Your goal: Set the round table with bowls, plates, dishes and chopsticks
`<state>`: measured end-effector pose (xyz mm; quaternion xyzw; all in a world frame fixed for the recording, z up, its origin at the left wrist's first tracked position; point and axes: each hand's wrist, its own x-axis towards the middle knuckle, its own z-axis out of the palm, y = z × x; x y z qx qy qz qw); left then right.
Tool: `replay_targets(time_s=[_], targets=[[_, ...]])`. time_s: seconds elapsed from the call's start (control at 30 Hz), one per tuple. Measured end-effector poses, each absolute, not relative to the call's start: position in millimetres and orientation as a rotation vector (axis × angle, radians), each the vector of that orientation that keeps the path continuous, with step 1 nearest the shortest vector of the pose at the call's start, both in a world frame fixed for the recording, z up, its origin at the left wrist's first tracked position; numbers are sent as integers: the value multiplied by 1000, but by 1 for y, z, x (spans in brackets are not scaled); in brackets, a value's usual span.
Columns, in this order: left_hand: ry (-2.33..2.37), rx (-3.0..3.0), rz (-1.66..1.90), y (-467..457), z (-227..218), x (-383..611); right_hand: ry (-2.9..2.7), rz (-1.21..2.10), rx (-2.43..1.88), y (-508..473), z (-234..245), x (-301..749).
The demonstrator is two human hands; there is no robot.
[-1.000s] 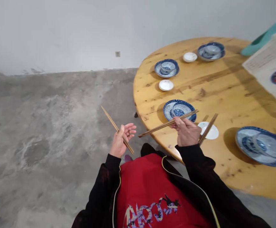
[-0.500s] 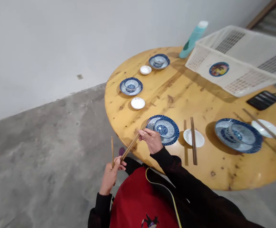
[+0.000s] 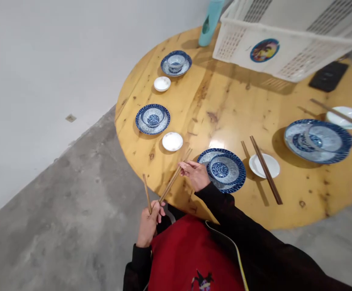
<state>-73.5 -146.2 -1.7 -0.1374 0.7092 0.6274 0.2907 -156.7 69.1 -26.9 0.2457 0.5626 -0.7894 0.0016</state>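
Note:
Wooden chopsticks (image 3: 172, 181) slant between my two hands over the table's near left edge. My left hand (image 3: 151, 218) is closed around their lower ends, and another chopstick (image 3: 147, 193) sticks up from the same grip. Higher up, the fingers of my right hand (image 3: 194, 173) pinch the slanting chopsticks. Just right of that hand sits a blue-and-white bowl (image 3: 224, 167) on a blue-rimmed plate (image 3: 239, 184). Beyond my hands lies a small white dish (image 3: 172, 142). A darker pair of chopsticks (image 3: 265, 169) rests across another white dish (image 3: 274, 165).
On the round wooden table (image 3: 242, 117) two more bowl-and-plate sets (image 3: 152, 119) stand at left, one (image 3: 318, 141) at right. At the back are a white plastic basket (image 3: 285, 52), a turquoise bottle (image 3: 210, 24) and a black phone-like object (image 3: 329, 76). A wall rises behind.
The camera view has shifted, so the basket and bottle sit higher and farther left. Both hands keep hold of the chopsticks, which now reach toward the small white dish.

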Motion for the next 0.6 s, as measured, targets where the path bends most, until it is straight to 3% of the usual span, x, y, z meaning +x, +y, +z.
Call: replay_targets(time_s=[0.33, 0.6], targets=[[1740, 58, 1452, -182, -5, -184, 1746, -2676, 1256, 56, -31, -182], [1584, 334, 1295, -223, -21, -257, 1834, -2584, 1524, 20, -22, -212]])
